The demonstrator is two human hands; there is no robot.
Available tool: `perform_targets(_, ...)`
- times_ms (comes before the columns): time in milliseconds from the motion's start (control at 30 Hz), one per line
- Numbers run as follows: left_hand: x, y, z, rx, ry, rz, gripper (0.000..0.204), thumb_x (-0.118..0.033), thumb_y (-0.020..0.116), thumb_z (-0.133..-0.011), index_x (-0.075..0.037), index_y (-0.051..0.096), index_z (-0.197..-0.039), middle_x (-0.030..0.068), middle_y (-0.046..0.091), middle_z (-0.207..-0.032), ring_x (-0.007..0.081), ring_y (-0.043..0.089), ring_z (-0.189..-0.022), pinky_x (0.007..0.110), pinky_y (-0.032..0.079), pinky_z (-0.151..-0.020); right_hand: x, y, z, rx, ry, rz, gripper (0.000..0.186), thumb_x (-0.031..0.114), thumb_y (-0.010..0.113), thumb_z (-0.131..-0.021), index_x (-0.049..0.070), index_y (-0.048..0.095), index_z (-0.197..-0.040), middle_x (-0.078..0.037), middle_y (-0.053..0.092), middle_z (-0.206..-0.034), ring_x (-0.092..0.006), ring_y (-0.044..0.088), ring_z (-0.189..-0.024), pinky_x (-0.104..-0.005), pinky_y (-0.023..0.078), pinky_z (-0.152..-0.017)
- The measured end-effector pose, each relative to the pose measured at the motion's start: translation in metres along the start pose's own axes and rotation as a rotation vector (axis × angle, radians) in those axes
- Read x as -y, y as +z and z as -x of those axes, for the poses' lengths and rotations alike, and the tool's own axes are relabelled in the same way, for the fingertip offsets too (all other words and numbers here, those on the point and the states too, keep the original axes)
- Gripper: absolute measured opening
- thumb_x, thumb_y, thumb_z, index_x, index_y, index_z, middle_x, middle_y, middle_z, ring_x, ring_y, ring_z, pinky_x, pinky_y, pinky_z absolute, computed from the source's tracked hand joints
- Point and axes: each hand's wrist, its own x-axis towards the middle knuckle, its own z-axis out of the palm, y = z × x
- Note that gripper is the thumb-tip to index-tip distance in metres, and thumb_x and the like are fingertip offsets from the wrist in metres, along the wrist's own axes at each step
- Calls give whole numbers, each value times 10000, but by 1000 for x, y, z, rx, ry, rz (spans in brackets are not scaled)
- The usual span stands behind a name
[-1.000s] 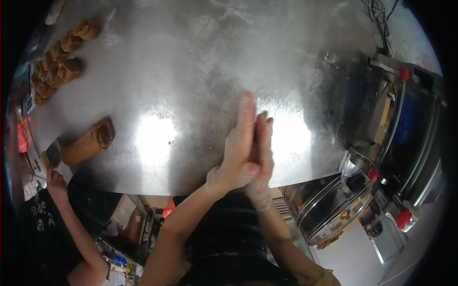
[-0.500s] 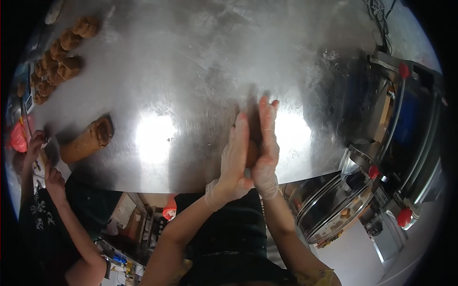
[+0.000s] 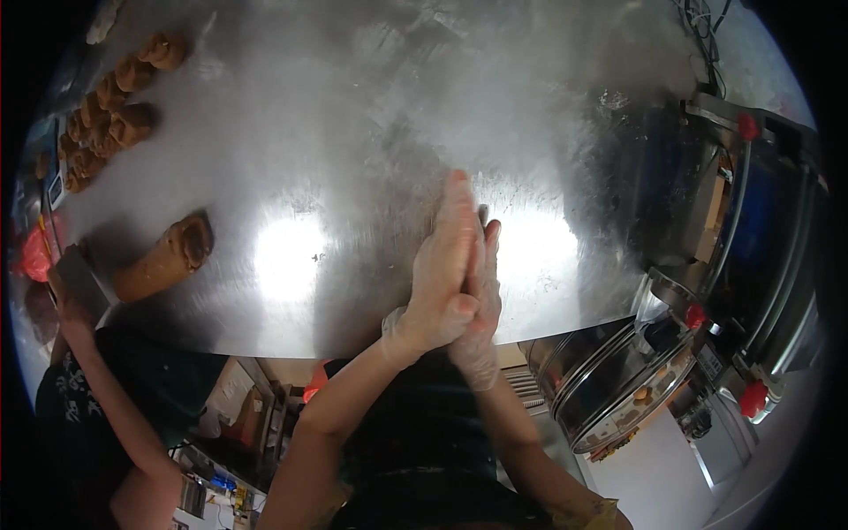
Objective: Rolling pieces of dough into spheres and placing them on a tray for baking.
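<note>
Dough roll [image 3: 155, 265], brown and thick with a rough, folded end, lying on the metal table [image 3: 380, 88] to the left of your grip and well apart from it. Your left hand [image 3: 437, 278] and right hand [image 3: 482, 322], both in thin clear gloves, are laid palm to palm with the fingers stretched forward; the left covers much of the right, and you cannot tell from this view whether a piece of dough is enclosed between them. As to progress, a cluster of separate dough lumps [image 3: 131, 126] sits far to the left and ahead of your grip, so some portioning appears done; the lumps look rough and irregular, and the roll, being in one piece, appears to be the part left undivided. The table's front edge passes close by your wrists, on the body side of your grip. Your widest room for moving extends ahead of the grip, and leftward as far as the roll. To your right stands a dark machine [image 3: 755, 221] with red knobs [image 3: 748, 126], and a round metal drum [image 3: 583, 389] sits to the right and nearer your body. Beyond the roll, another person's hand [image 3: 72, 311] at a flat grey blade [image 3: 84, 278] bounds your reach.
</note>
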Motion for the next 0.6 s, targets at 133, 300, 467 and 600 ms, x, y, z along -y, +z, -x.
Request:
perform_targets(133,-2,6,37,-27,26,-112,1082,-780,157,-910,103,57,-1527,318,57,-1599,440,91,-1496,483,155,-1197,-2,-8,-25,21,-122,-73,1121,833,126,-870,-78,223,-1517,-235,212,-1601,-438,72,-1498,-502,118,-1208)
perform_targets(300,15,-12,30,-113,233,-239,1039,-775,158,-913,38,74,-1553,304,31,-1607,457,82,-1492,483,153,-1200,-5,-6,-5,-60,-160,-87,1090,814,132,-889,-69,213,-1523,-230,197,-1607,-449,64,-1495,-534,85,-1205)
perform_targets(467,-1,1,31,-3,57,-89,1040,-777,133,-914,42,68,-1552,303,13,-1608,451,50,-1497,497,143,-1199,-6,-3,-19,-9,-290,-123,1064,793,147,-906,-77,238,-1513,-239,223,-1596,-451,76,-1493,-521,105,-1207)
perform_targets(600,13,-2,53,-10,21,-140,1057,-787,146,-909,47,35,-1550,302,-3,-1608,457,19,-1496,518,84,-1202,-5,-15,-18,-126,-125,-64,1078,798,110,-899,-81,241,-1509,-233,241,-1591,-454,92,-1489,-521,108,-1211)
